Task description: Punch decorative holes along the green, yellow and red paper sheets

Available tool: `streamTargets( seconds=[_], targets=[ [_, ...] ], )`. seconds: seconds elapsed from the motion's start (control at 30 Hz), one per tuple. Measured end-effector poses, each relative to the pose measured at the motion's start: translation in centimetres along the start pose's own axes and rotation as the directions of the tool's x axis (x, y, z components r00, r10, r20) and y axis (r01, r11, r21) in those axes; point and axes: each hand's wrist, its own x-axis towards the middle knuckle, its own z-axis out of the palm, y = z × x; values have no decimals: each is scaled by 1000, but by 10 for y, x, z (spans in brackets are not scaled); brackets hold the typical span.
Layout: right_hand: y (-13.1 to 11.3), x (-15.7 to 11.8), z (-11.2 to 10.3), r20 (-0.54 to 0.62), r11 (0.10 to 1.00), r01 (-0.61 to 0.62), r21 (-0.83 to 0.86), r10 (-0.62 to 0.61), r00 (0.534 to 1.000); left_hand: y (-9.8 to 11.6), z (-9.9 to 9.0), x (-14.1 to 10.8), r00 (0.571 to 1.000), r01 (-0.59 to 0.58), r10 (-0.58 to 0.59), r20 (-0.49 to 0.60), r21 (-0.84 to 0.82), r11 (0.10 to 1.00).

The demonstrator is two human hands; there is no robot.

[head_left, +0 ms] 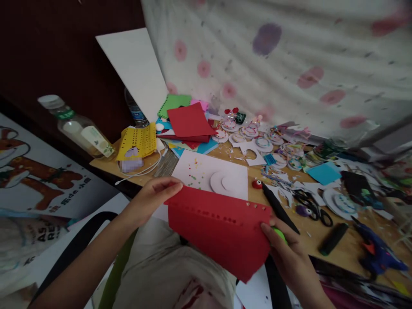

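Observation:
A sheet of red paper (219, 240), folded along its upper part and pierced by rows of small holes, is stretched between my hands above my lap. My left hand (151, 199) pinches its upper left corner. At the right edge my right hand (286, 244) grips the sheet, thumb on top. A bright green object (278, 234) shows beside those fingers; most of it is hidden, so its kind is unclear. Just beyond the paper, a white sheet (219, 167) carries white paper discs (223, 182) and tiny coloured dots (195, 171).
Yellow punched paper (138, 139) and stacked coloured paper (189, 120) lie at the back left, near a bottle (83, 131). Decorated paper discs (262, 143) and scraps crowd the back right. Scissors (313, 206), a black marker (334, 239) and a blue glue gun (378, 251) lie rightward.

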Motion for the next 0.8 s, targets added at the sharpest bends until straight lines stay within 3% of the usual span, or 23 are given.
streamTargets(
  seconds=[0.13, 0.23, 0.33, 0.43, 0.5, 0.63, 0.8],
  targets=[
    [-1, -9, 25, -17, 997, 19, 79, -18, 1000, -11, -14, -4, 999, -47, 48, 26, -30, 998],
    [-4, -9, 42, 61, 998, 48, 36, -50, 997, -18, -30, 0, 992, -123, 123, -5, 21, 992],
    [-16, 1, 52, 114, 995, 95, 39, -99, 989, -27, -44, 12, 983, -177, 179, -42, 56, 983],
    [-39, 20, 56, 134, 979, 126, 157, -148, 980, -37, -52, 30, 979, -194, 197, -55, 52, 980],
    [-57, 37, 60, 155, 971, 144, 190, -175, 972, -42, -52, 43, 979, -198, 200, -47, 50, 979],
    [-84, 73, 75, 254, 983, 155, 103, -177, 951, -48, -41, 62, 983, -186, 185, 23, 47, 981],
    [-82, 110, 104, 392, 980, 200, 19, -191, 900, -46, -29, 74, 977, -167, 160, 140, 38, 985]
  ],
)
